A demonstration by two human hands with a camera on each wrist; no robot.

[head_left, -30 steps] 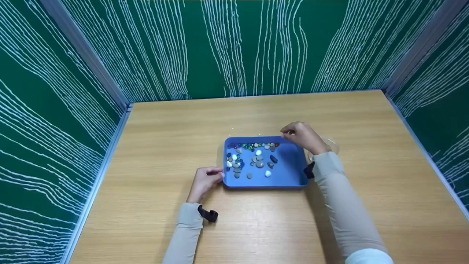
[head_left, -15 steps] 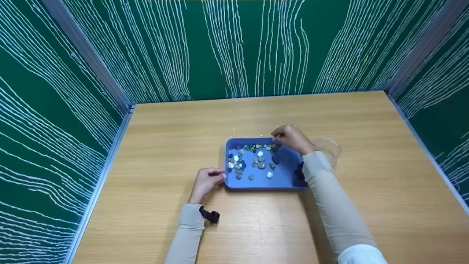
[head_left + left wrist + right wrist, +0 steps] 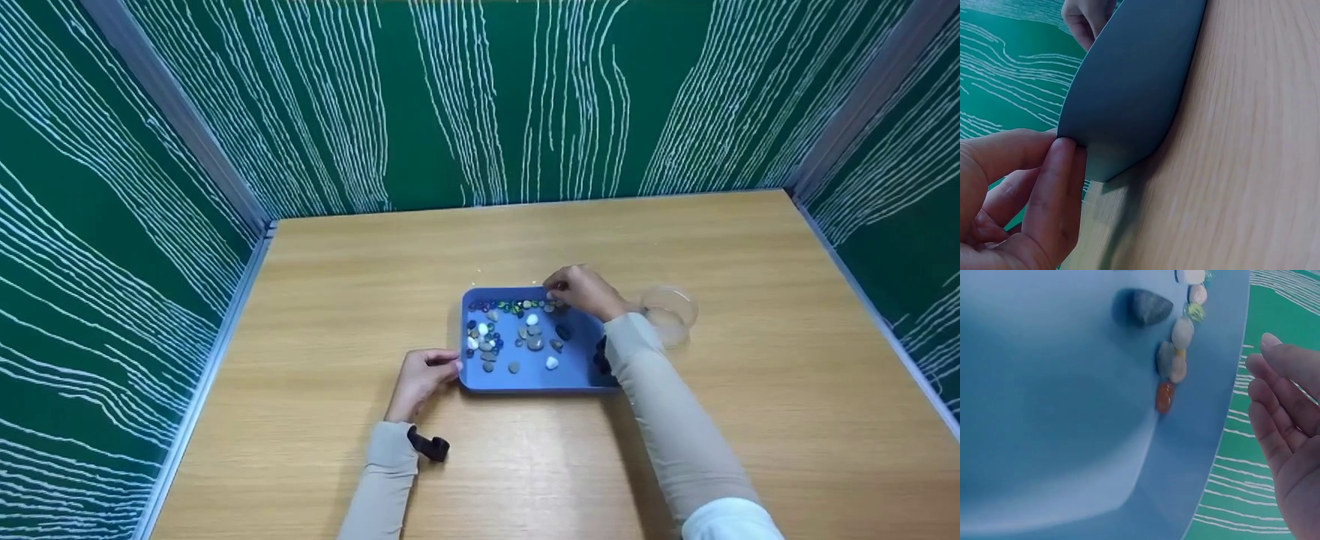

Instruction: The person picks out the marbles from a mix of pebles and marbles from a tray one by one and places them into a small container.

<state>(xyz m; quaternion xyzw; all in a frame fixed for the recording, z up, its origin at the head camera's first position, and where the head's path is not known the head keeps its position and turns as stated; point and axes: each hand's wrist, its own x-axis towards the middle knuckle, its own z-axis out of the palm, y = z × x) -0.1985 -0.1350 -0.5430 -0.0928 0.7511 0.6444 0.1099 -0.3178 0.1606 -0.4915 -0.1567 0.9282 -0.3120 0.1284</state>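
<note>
A shallow blue tray (image 3: 574, 381) holds pebbles and shiny glass beads. The row of beads (image 3: 514, 306) runs along its far side. More stones cluster at the left, with grey pebbles (image 3: 534, 343) near the middle and a white pebble (image 3: 552, 363) towards the front. With thumb and fingers, my left hand (image 3: 418, 379) pinches the tray's left rim; the left wrist view shows this at a corner of the tray wall (image 3: 1129, 79). My right hand (image 3: 589, 292) is at the far rim, fingers loosely bent. Nothing shows between them in the right wrist view, where an orange stone (image 3: 1165, 397) ends the row.
A clear round container (image 3: 673, 315) stands right of the tray, partly behind my right forearm. Tiny pale specks (image 3: 475, 276) lie on the wooden table (image 3: 315, 322) beyond the tray. Green walls (image 3: 517, 97) with white wavy lines enclose the table's back and sides.
My right hand has moved left along the tray's far rim, uncovering more of the clear container. My left hand stays at the left rim, and the stones look unmoved.
</note>
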